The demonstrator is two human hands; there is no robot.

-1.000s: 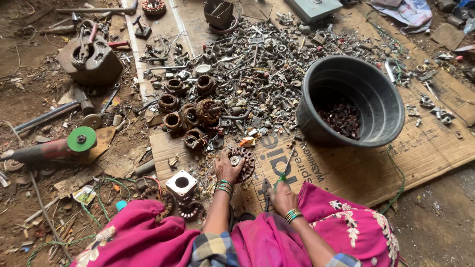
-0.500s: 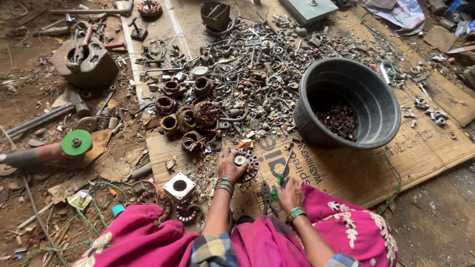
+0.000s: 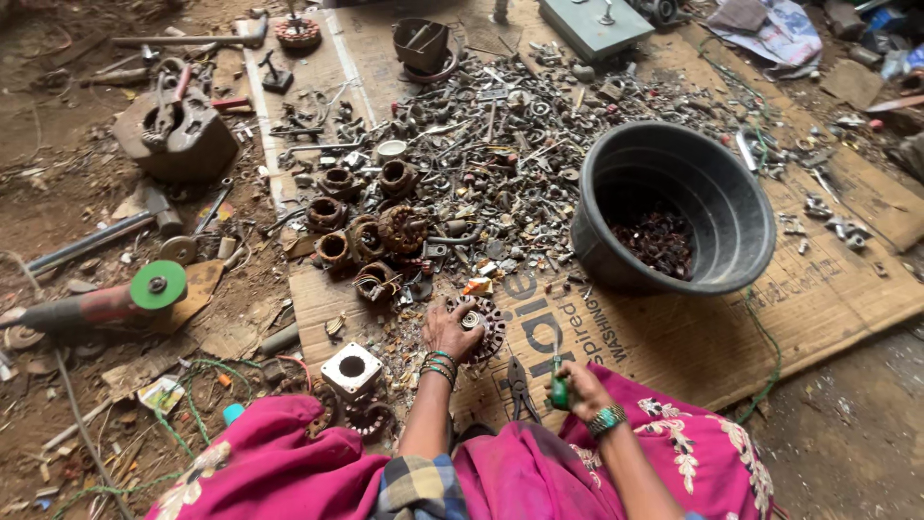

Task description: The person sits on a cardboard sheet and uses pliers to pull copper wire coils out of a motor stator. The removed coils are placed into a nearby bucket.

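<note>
seated on flattened cardboard (image 3: 674,337) amid scrap metal. left hand (image 3: 449,330) palm down, fingers curled over a round wound motor core (image 3: 478,325), pinning it on the cardboard just ahead of the knees. right hand (image 3: 576,389) fisted around a green-handled screwdriver (image 3: 558,383), tip up, near the core. pliers (image 3: 521,387) lying between the hands. black tub (image 3: 674,207) beyond, dark bits inside. seemingly mid-stripping; next move likely needs the blade levered into the windings, core held firm.

A flattened brown cardboard carton (image 3: 674,332) with dark print lies under the scrap, beside a small printed packet (image 3: 160,394)
</note>
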